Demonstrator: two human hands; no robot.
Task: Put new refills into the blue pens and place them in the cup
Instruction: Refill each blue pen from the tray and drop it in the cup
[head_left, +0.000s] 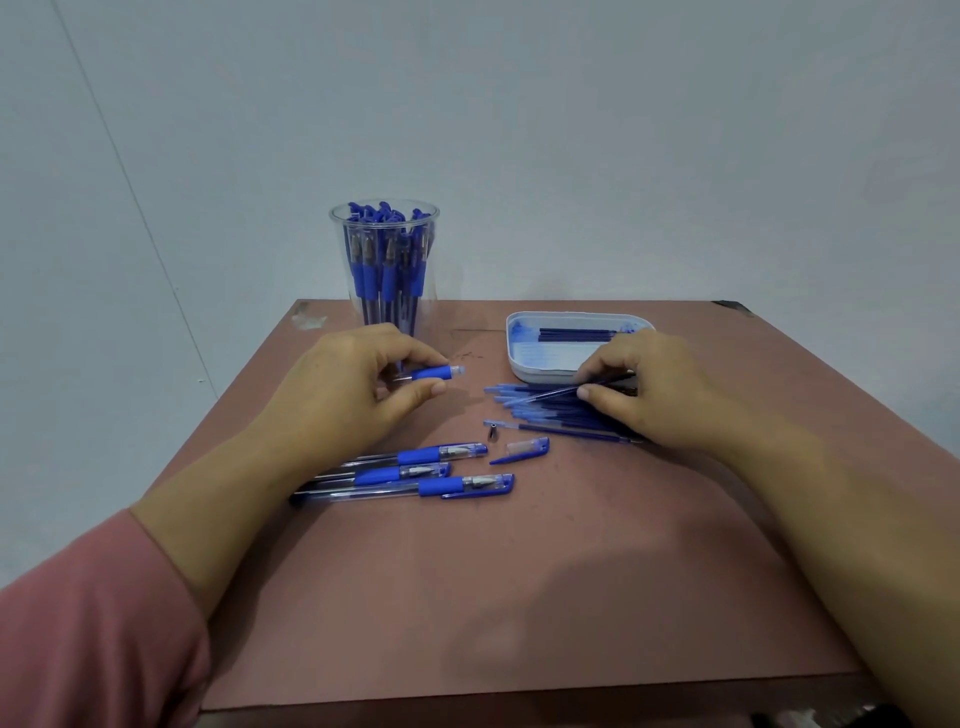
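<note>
The left hand pinches an open pen barrel by its blue rubber sleeve, just in front of the cup of finished pens. The right hand has thumb and fingers closed on one refill, lifting it off the pile of refills on the worktop. That refill looks feather-light and whippy, so I'd hold it close to its leading end. The barrel seems stiff, and its sleeve offers the surest grip.

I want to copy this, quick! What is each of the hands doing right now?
Left hand: closed, gripping a blue pen barrel.
Right hand: closed, pinching a refill.
</note>
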